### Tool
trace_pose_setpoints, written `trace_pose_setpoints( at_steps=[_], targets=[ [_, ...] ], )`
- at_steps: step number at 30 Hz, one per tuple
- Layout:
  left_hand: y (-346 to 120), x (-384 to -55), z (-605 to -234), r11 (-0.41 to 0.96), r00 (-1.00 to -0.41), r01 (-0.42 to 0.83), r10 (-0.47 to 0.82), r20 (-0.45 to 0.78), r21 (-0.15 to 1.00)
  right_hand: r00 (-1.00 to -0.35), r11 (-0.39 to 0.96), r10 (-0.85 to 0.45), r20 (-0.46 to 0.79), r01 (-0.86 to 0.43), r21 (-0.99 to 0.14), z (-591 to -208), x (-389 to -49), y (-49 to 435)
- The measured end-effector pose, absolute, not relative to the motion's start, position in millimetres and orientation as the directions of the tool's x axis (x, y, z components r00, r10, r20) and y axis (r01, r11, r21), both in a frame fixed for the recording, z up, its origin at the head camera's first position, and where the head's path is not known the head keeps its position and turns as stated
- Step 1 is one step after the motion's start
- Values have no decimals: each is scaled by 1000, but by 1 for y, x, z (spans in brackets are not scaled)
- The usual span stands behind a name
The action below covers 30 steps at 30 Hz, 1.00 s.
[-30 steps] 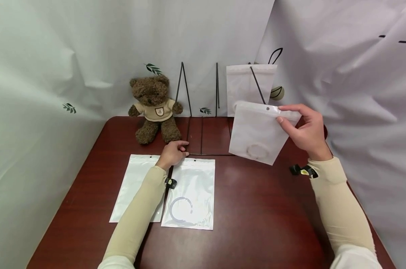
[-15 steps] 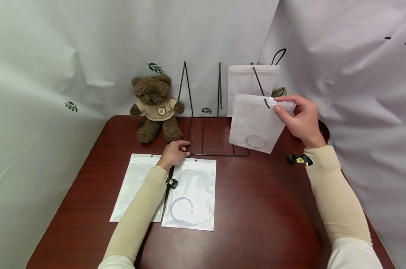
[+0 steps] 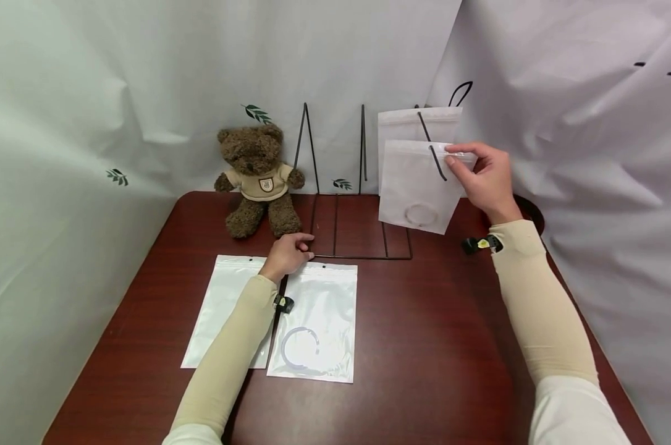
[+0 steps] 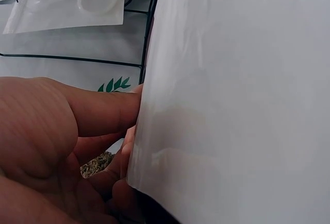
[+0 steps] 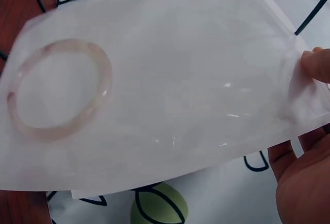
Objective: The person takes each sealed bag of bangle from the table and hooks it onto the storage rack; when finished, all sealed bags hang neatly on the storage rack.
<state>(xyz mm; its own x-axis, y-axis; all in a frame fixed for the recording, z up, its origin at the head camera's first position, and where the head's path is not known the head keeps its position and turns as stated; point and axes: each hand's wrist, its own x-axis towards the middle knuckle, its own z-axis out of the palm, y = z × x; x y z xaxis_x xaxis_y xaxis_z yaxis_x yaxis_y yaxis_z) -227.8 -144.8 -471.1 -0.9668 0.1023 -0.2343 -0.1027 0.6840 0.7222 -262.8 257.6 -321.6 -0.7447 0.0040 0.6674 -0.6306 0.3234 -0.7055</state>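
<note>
Pinches the pouch (image 3: 410, 185) in the right hand (image 3: 487, 178) near the tabletop's (image 3: 424, 346) far edge, apparently hanging it on the rack (image 3: 362, 148), with left hand (image 3: 285, 252) grip unclear, likely needing a backward slide next.

In my head feed I see the right hand (image 3: 484, 180) farther off and higher than 1.0 s ago, bringing the white bag (image 3: 409, 182) nearer the hanging bag (image 3: 393, 126). The black hook (image 3: 438, 163), its end hidden behind the white bag then, now juts through it, with a longer stretch in front than 0.5 s ago.
</note>
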Motion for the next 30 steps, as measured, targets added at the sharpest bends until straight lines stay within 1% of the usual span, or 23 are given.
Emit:
trace_pose_setpoints(
  at_steps=[5, 10, 13, 17, 24, 30],
  targets=[
    [-145, -228, -470, 686, -968, -104, 97, -233, 720, -789, 265, 41, 613, -583, -768, -308, -263, 244],
    [-145, -228, -469, 688, -967, -105, 98, -236, 718, -827, 272, 71, 558, -522, -809, -303, -270, 238],
    [-145, -228, -469, 687, -966, -109, 96, -239, 719, -839, 264, 78, 539, -504, -822, -301, -276, 236],
    [-145, -228, -469, 687, -967, -105, 100, -236, 719, -843, 229, 93, 531, -500, -835, -300, -283, 235],
    [-145, -228, -471, 691, -965, -115, 93, -246, 714, -828, 301, 93, 553, -506, -808, -299, -290, 234],
    [-145, -228, -471, 688, -968, -103, 98, -232, 718, -812, 283, 88, 576, -534, -796, -299, -295, 234]
  ],
)
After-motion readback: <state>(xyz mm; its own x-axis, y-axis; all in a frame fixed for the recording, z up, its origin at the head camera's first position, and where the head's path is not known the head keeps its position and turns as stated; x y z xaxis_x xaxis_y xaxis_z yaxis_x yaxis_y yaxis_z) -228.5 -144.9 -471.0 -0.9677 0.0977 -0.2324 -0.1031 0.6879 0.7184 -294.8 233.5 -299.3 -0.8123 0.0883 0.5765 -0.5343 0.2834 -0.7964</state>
